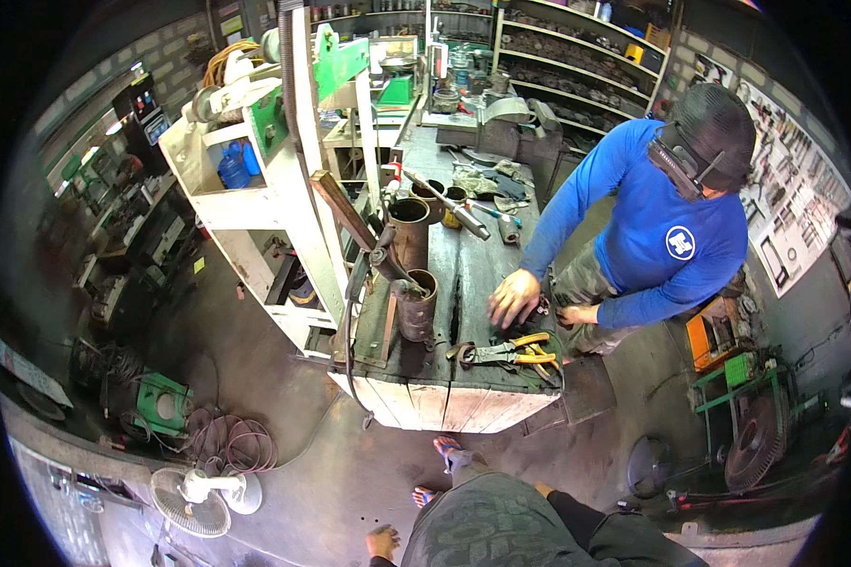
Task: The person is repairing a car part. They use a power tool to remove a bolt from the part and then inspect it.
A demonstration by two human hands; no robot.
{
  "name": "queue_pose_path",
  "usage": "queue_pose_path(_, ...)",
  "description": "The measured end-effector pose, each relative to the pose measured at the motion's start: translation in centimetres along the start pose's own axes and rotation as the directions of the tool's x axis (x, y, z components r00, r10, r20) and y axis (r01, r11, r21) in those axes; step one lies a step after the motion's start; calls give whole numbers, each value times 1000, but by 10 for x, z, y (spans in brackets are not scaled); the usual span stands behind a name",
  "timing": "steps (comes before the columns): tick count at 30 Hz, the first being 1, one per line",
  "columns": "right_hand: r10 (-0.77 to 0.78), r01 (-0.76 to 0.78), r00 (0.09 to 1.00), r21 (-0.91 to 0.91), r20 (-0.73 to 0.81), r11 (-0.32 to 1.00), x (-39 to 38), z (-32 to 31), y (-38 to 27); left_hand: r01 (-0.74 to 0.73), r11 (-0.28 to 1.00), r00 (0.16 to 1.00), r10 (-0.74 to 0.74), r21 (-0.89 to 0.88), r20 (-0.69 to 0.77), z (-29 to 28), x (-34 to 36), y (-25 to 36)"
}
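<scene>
My left hand hangs low beside my dark shorts, fingers loosely bent, with nothing seen in it. Only a small part of my right hand shows past my leg, below a black sleeve; its fingers are hidden. Both are off the workbench. On the bench's near end lie yellow-handled pliers. A co-worker in a blue shirt leans over the right side, one hand spread just above the top, behind the pliers. Rusty metal cylinders stand on the left.
A bench vise and gloves are farther back on the bench. A white metal frame rises at left. A white fan, coiled hose and green machine are on the left floor; a dark fan is at right.
</scene>
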State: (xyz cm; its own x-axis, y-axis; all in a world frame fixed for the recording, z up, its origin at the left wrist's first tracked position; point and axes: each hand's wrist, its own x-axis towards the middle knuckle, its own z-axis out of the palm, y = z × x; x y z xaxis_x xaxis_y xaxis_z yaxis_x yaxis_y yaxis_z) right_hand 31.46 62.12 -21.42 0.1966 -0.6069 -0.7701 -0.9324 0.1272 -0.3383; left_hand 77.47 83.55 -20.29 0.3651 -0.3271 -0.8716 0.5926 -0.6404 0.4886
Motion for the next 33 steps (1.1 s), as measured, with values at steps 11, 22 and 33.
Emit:
queue_pose_path(11, -89, 88, 995, -49, -33, 995, 7, -91, -194, -105, 993, 994, 107, 53, -34, -35, 16, 0)
queue_pose_path(22, -345, 485, 837, -284, 425, 827, 172, -60, -313, -128, 989, 890, 149, 78, -431, -38, -8, 49)
queue_pose_path(33, -171, 639, 679, -460, 714, 617, 193, 24, -561, -3, 927, 537, -316, -376, -782, -39, -127, -53)
